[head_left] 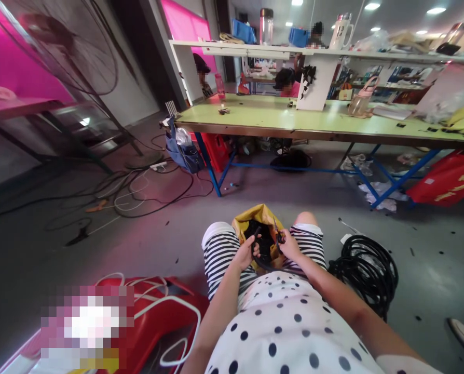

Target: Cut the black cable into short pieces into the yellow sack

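My left hand [247,253] is closed around a length of black cord [255,244], its end sticking up past the fingers. The cord bends down and back toward my lap. In my right hand [289,245] is a pair of scissors [276,229], with dark handles in the fingers and blades pointing up and away. Both hands are above a yellow bag [251,212] that stands between my knees. Black pieces [263,236] fill its inside; they are too small to make out singly. The scissors are apart from the end of the cord.
A coil of black cord [366,272] lies on the floor at my right. To my left is a red stool [146,317] with white cable. Ahead stands a long green-topped workbench [251,111]; people sit beyond it. A fan [56,47] and tangled cables [138,192] are at left.
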The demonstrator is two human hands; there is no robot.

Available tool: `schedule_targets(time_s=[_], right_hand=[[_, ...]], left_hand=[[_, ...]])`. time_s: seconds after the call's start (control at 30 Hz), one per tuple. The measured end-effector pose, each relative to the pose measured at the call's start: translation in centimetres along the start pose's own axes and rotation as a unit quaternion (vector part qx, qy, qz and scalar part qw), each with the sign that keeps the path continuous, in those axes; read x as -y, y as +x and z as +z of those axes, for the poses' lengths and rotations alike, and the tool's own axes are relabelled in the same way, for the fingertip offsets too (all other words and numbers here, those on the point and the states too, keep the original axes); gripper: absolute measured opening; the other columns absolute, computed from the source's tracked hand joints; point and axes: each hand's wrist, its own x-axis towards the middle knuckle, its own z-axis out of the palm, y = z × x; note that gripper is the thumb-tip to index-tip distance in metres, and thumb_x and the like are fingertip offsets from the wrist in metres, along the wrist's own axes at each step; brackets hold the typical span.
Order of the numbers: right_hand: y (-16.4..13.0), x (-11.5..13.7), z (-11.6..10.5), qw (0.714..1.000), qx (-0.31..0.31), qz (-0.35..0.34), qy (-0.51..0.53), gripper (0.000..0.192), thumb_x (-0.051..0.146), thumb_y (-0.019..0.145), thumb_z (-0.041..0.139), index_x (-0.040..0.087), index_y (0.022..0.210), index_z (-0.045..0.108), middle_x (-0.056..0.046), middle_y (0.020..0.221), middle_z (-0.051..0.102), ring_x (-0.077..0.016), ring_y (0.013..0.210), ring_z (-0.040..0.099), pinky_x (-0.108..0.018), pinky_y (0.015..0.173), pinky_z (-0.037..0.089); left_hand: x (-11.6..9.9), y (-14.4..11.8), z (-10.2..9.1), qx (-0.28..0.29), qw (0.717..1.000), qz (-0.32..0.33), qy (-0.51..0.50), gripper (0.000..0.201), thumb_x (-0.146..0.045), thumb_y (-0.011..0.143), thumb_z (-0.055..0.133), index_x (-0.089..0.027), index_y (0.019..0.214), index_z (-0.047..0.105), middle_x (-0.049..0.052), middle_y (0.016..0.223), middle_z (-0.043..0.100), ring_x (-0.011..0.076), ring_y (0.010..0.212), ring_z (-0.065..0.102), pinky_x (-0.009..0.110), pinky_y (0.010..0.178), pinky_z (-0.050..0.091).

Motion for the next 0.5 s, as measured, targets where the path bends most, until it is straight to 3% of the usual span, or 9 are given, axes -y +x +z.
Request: schedule_targets(time_s=[0.1,0.17,0.27,0.5], right_hand=[[-0.1,-0.8,1.4,0.978,0.022,0.056,0.200,0.048,0.013,0.073,0.078,0.025,0.114,0.058,0.008,0.070,0.063,-0.0216,0.069,0.069,-0.030,0.068,0.052],[-0.3,-1.3,2.0,0.959,0.045,0.066,0.273,0.049,0.013,0.067,0.078,0.026,0.110,0.057,0.010,0.067,0.060,-0.0197,0.064,0.066,-0.029,0.064,0.050],[-0.4,-1.7,2.6,0.952,0.057,0.061,0.293,0.052,0.011,0.061,0.078,0.026,0.107,0.058,0.011,0.065,0.060,-0.0178,0.062,0.063,-0.027,0.061,0.047],[0.0,-2.2,2.7,0.938,0.098,0.076,0.323,0.050,0.012,0.060,0.080,0.026,0.102,0.058,0.010,0.066,0.064,-0.0182,0.063,0.067,-0.028,0.061,0.052]], left_hand=[[-0.1,0.1,-0.2,-0.025,0.999,-0.017,-0.011,0.025,-0.041,0.113,0.058,-0.017,0.113,0.066,-0.009,0.064,0.041,0.0104,0.048,0.038,0.023,0.054,0.041],[-0.2,0.1,-0.3,-0.043,0.999,-0.030,-0.012,0.026,-0.040,0.115,0.053,-0.018,0.104,0.062,-0.008,0.064,0.040,0.0101,0.047,0.037,0.023,0.052,0.039],[-0.3,0.1,-0.2,-0.059,0.997,-0.042,-0.001,0.031,-0.036,0.118,0.043,-0.019,0.095,0.057,-0.008,0.062,0.039,0.0102,0.044,0.035,0.023,0.050,0.036],[-0.3,0.3,0.3,-0.077,0.996,-0.048,0.017,0.027,-0.028,0.116,0.042,-0.020,0.094,0.054,-0.008,0.059,0.039,0.0098,0.041,0.035,0.021,0.047,0.032]])
